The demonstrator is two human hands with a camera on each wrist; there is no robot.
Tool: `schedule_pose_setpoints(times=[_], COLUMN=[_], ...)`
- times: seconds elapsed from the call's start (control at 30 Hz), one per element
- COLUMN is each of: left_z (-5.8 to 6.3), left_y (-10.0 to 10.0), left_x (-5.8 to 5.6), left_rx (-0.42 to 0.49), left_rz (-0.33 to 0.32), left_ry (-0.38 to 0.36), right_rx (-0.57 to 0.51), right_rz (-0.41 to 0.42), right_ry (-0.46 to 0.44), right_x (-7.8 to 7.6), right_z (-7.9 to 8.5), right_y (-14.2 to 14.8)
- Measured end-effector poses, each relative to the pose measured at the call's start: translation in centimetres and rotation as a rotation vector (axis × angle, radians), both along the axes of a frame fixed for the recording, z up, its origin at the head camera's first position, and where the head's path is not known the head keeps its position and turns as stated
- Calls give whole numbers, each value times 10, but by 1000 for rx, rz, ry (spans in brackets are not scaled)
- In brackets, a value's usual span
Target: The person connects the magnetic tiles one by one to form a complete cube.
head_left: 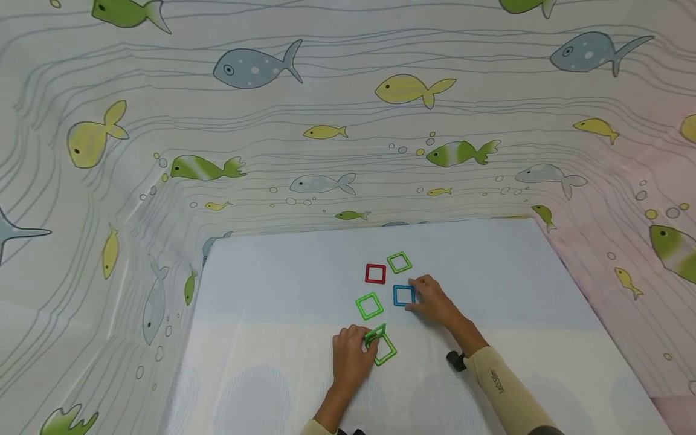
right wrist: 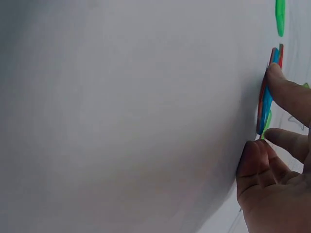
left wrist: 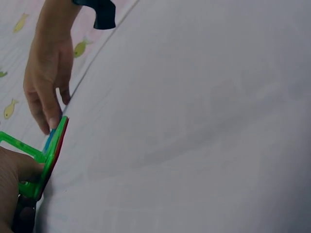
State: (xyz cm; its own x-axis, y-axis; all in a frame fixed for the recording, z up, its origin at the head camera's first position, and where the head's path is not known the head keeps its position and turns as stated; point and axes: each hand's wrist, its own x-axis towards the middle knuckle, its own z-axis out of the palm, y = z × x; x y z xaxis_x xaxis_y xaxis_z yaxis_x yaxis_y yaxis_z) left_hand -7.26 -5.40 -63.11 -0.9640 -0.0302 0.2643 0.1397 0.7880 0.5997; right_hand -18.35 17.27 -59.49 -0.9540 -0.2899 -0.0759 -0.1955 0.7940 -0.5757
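In the head view my left hand point(head_left: 350, 359) pinches a green square frame tile point(head_left: 376, 331) that stands tilted up along the edge of another green frame tile point(head_left: 386, 357) lying flat. The left wrist view shows the thumb against the green frame point(left wrist: 54, 148), with red along its outer side. My right hand point(head_left: 435, 302) holds a blue square frame tile point(head_left: 395, 296) between thumb and finger at its right side. From the right wrist, the blue tile point(right wrist: 267, 99) appears almost edge-on, with fingertips at both ends.
A red frame tile point(head_left: 376, 281) and a green one point(head_left: 403, 269) lie beyond the blue tile. Another green tile point(head_left: 374, 315) lies between the hands. All rest on a pale cloth surface point(head_left: 283, 290), bordered by a fish-patterned sheet point(head_left: 261, 145).
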Motion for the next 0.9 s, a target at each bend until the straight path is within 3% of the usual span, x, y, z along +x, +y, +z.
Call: schedule_pose_setpoints(times=[0.2,0.4,0.6,0.9], left_z=[3,4,3,0], left_y=[1,0,0,2], left_x=[1,2,2,0], left_rx=[4,-2,-17,-22], left_rz=[-2,-5,0,8], left_ry=[0,0,-4,8], right_rx=[-7,-4,-104,-265], right_rz=[-1,-47,-66,-184], right_ry=[47,6,-50,-79], right_x=[-1,0,1,8], right_z=[-5,-4,-4,-6], right_y=[2,-1,4,20])
